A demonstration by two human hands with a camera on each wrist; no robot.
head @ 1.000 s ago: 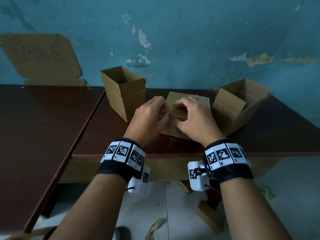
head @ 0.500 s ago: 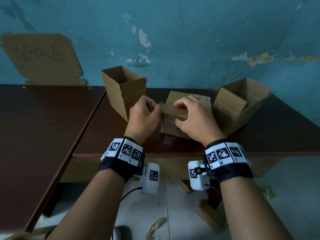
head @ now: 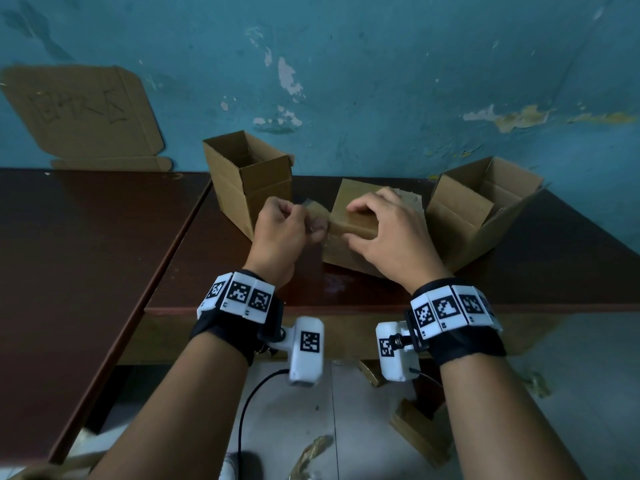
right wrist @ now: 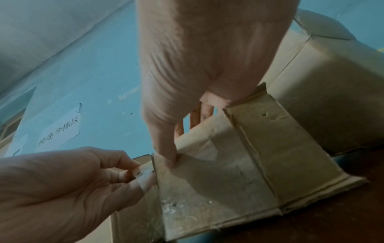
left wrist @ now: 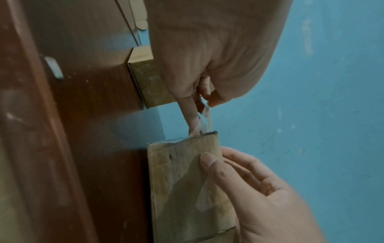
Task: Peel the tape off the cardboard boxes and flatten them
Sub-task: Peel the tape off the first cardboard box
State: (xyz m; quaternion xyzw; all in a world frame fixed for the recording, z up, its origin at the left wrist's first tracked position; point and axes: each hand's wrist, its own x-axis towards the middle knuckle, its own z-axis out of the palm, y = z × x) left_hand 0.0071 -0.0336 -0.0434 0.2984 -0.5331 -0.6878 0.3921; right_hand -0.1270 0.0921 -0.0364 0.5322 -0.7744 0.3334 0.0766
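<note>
A small taped cardboard box stands on the brown table in front of me. My right hand grips its top, thumb on the near face and fingers over the far edge. My left hand pinches a strip of clear tape lifted off the box's left edge. The left wrist view has the tape stretched between my left hand and the box. In the right wrist view the right thumb presses the box while the left hand pinches the tape.
An open, upright box stands just left of my left hand. A bigger open box, tipped on its side, lies right of the taped box. Flattened cardboard leans on the blue wall. A second table adjoins on the left. Scraps lie on the floor.
My left hand has pulled leftwards away from the box, drawing the tape strip off its edge. The right hand has stayed holding the box.
</note>
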